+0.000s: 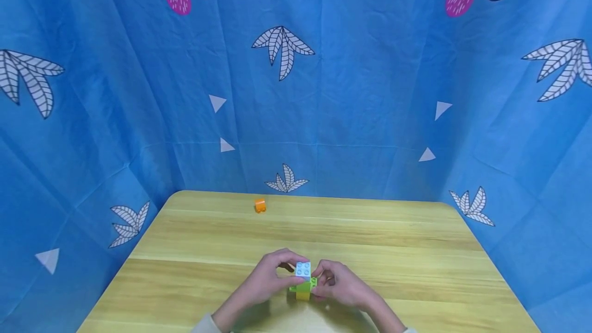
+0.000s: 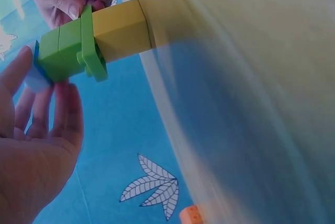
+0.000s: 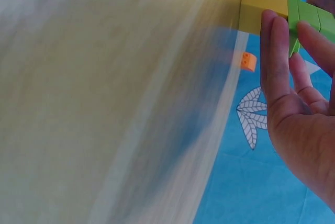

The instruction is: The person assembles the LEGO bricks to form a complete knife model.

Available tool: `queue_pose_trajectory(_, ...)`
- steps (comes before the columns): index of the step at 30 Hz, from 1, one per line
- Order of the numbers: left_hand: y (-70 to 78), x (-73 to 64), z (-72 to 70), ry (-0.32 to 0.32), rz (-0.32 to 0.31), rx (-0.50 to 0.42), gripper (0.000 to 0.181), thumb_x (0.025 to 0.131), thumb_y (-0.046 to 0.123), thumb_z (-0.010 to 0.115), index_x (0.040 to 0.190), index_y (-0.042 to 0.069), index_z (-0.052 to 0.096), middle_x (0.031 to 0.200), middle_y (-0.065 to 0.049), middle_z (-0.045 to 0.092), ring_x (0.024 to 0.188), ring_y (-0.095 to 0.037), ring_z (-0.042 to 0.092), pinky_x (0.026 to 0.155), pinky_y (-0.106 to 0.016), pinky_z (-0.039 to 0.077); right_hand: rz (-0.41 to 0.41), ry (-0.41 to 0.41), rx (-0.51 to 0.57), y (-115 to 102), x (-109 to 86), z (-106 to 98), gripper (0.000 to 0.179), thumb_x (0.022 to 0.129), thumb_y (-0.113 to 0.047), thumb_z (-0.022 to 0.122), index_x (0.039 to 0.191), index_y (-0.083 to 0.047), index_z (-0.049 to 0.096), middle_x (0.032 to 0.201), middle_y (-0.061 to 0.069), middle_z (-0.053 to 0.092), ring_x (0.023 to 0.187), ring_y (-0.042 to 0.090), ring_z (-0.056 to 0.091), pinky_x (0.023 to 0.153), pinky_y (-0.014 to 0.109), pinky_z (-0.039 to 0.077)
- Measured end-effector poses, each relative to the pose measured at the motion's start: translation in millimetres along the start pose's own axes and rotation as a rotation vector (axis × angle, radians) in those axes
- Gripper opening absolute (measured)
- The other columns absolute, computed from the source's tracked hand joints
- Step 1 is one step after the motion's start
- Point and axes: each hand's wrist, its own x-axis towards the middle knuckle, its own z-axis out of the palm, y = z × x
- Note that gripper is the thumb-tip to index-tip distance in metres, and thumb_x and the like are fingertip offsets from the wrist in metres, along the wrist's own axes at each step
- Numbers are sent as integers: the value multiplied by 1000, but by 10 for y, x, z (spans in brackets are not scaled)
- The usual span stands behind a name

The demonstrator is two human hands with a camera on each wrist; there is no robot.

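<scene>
A small tower of toy building blocks stands upright on the wooden table. At its base is a yellow block [image 2: 121, 29], with a wider light green plate [image 2: 92, 46] above it. Two green bricks [image 2: 60, 45] sit over the plate, and a light blue brick [image 1: 302, 268] with round studs tops the tower. My left hand [image 1: 273, 275] pinches the light blue brick between thumb and fingers. From the other side, my right hand [image 1: 343, 287] pinches the jutting end of the green plate, its other fingers beside the yellow block.
An orange brick [image 1: 260, 205] lies near the back edge of the wooden table [image 1: 393, 235], left of the middle. Blue patterned cloth [image 1: 361, 91] hangs behind the table and along both sides.
</scene>
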Motion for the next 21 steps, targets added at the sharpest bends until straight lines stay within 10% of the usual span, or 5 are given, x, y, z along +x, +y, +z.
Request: queue_pose_trajectory(21, 43, 0, 0, -1, -10, 18, 37, 87, 27, 83, 123, 24, 73, 111, 9, 71, 97, -5, 66, 93, -28, 59, -17, -10, -4, 2, 13, -5, 26, 92, -7, 75, 112, 0, 60, 90, 11, 70, 79, 29, 73, 70, 32, 63)
